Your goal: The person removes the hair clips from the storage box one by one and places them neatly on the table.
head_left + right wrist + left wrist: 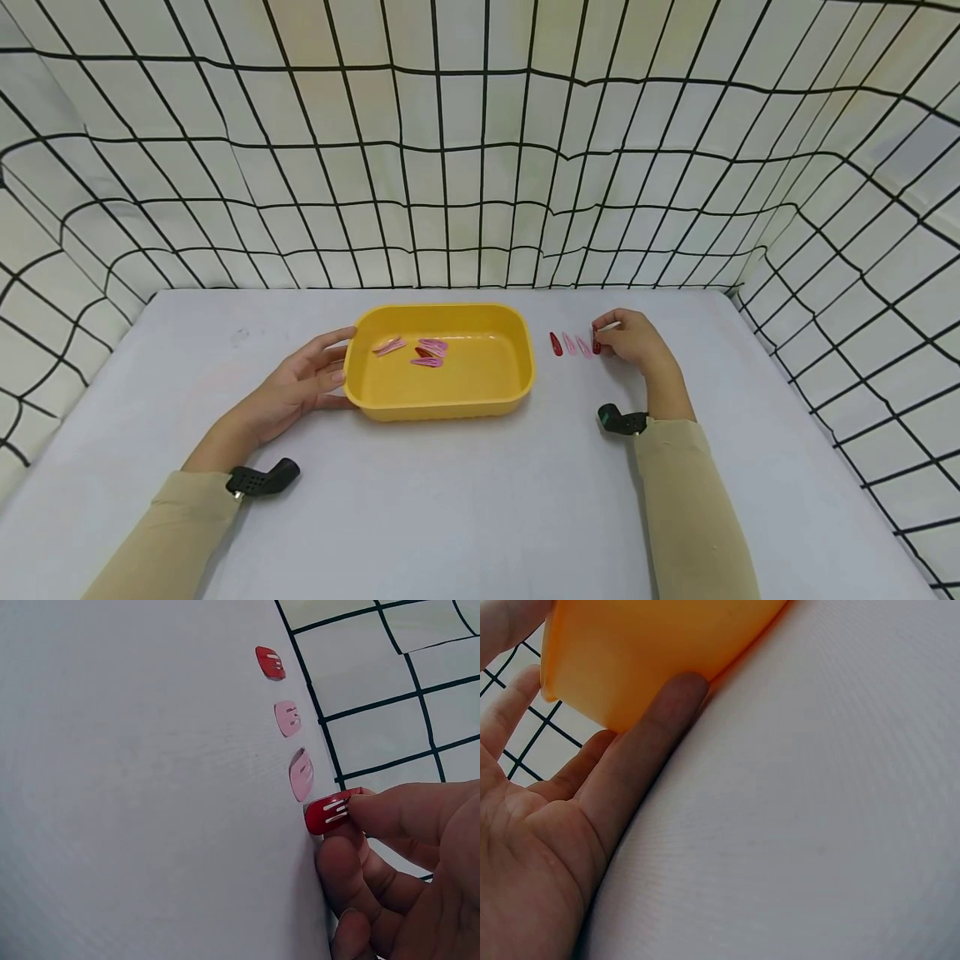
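Observation:
My left hand (300, 379) touches the left end of a yellow plastic tray (442, 411), its fingers fairly straight along the wall. Inside the tray lie several snap hair clips: pink ones (389, 346) at the left and middle, and a red one (422, 352) among them. To the right of the tray, my right hand (633, 340) pinches a red hair clip (327, 814) between thumb and fingers, low over the table. It is at the right end of a row with a red clip (556, 343) and two pink clips (288, 718).
The white table (450, 500) carries the tray and the row of clips. Black wire mesh (480, 150) with white sheeting behind it rises at the back and both sides. Each wrist wears a black camera on a strap (262, 478).

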{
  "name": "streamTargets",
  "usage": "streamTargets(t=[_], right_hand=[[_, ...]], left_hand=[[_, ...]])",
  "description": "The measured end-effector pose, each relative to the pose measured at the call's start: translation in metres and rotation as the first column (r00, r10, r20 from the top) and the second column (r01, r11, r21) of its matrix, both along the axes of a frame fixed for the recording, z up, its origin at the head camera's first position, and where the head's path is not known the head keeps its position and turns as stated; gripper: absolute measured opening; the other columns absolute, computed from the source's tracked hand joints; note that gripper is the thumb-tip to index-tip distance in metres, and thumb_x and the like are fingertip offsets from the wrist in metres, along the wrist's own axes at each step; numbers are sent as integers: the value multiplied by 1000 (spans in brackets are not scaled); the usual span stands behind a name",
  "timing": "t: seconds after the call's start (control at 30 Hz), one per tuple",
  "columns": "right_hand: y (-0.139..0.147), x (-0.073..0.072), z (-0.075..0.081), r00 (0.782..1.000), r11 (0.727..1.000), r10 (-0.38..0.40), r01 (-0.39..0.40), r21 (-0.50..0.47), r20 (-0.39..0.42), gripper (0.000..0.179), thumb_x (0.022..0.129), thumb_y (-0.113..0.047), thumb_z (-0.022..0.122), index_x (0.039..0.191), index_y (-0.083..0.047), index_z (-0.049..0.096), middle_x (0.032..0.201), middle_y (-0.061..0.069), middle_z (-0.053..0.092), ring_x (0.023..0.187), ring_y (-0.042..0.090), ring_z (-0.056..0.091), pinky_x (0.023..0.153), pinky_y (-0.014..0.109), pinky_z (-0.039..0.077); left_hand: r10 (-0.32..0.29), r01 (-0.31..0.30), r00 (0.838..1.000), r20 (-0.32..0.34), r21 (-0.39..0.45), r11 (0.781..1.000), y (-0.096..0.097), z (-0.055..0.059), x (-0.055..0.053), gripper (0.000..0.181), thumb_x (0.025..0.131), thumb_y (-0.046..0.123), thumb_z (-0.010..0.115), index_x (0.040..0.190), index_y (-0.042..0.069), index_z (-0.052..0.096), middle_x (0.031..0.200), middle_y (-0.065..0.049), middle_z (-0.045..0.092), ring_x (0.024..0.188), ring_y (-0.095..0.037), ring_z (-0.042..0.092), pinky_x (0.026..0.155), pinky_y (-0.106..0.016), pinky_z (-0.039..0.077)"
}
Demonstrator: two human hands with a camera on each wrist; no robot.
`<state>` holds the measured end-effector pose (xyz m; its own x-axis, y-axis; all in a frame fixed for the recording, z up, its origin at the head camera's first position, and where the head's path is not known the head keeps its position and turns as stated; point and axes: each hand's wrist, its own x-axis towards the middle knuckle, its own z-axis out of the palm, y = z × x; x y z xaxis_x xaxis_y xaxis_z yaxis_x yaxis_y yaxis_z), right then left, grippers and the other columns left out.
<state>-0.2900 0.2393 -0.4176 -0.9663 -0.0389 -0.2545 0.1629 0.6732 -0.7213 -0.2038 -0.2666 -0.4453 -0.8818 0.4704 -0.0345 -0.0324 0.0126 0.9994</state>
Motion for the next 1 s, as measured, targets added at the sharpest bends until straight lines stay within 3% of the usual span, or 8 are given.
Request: streamTargets(t=[0.63,0.83,1.0], right_hand=[[-2,0,0,1000,999,-2,2,53,-3,28,99,-20,57,123,-7,63,101,12,66,88,23,61,80,34,46],[-6,-1,4,1000,999,-5,5,-49,-8,32,98,-21,57,127,-7,63,96,9,65,83,22,59,72,31,46],[-14,0,13,1000,992,-10,10,-127,-1,35,99,-24,56,131,-9,61,115,14,65,96,25,61,78,33,51]], left_hand=[[4,-4,1000,-3,3,1000,1,1,1,61,103,7,51,158,17,24,158,-25,22,122,-20,60,90,-45,59],[6,-6,1000,2,1,1000,1,1,0,61,103,7,51,157,17,24,158,-25,22,122,-20,60,91,-45,58],[3,-3,1000,-1,2,1000,1,1,1,61,103,7,50,158,17,24,158,-25,21,122,-21,60,90,-46,58]])
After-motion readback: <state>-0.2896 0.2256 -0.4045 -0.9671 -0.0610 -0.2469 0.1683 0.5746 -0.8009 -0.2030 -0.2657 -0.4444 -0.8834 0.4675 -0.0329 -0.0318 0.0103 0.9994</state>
